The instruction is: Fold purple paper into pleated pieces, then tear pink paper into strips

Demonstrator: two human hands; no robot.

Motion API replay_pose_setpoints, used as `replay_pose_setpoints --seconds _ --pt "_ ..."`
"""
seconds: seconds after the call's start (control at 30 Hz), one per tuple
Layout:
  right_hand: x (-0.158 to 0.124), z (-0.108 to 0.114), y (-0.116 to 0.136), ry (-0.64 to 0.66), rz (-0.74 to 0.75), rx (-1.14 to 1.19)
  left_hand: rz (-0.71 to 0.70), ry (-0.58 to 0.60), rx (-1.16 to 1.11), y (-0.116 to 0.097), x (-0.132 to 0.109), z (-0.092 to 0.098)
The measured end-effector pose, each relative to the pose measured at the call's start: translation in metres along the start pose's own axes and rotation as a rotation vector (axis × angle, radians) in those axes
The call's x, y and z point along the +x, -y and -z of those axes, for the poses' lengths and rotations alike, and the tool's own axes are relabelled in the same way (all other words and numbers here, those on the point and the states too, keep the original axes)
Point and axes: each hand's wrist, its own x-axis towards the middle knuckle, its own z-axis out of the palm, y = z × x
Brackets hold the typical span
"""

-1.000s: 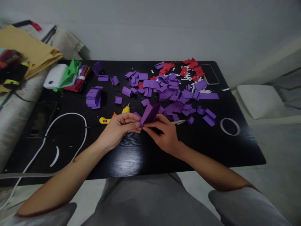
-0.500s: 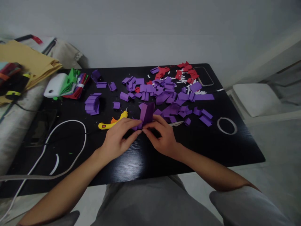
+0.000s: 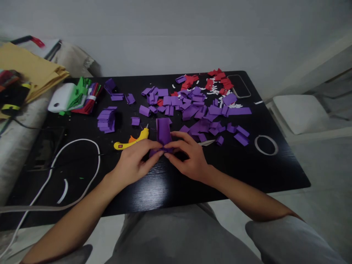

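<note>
Pinched between the thumb and fingertips of the left hand (image 3: 131,159) and those of the right hand (image 3: 189,157), at its near end: a folded purple paper (image 3: 164,132). Both grips closed on it, nearly meeting tip to tip, so neither hand nearer. Long axis running straight away from the fingers, towards the far side of the table (image 3: 233,176), square to the line between the two hands. Impossible to tell whether raised steeply or leaning back. At the pinch, more purple showing out to either side beneath the fingers; impossible to tell whether of the same paper or separate.

Just beyond the left fingers, a yellow glue gun (image 3: 139,138), nozzle aimed away from the body. Just beyond the right fingers, a pair of scissors (image 3: 207,143), only the blades in sight. Further past the fingertips, mostly to the right, a loose spread of purple pieces (image 3: 198,106), then red scraps (image 3: 189,81) and white slivers at the far edge. Well out to the left, a curved purple stack (image 3: 106,120) and a looped white cable (image 3: 98,161).
</note>
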Motion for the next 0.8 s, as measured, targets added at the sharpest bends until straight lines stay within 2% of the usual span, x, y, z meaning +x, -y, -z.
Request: replay_pose_setpoints --seconds 0.17,0.37,0.8 --pt "0.0039 0.0029 -0.0013 0.015 0.002 0.007 0.034 0.032 -0.031 0.0005 0.0015 0.0044" --pt "0.0048 0.0035 -0.0009 0.049 0.024 -0.027 0.022 0.153 -0.043 0.0003 0.0038 0.0071" --pt "0.0043 0.0010 -0.0011 0.037 0.074 -0.003 0.016 0.204 0.008 0.0019 0.0016 0.0080"
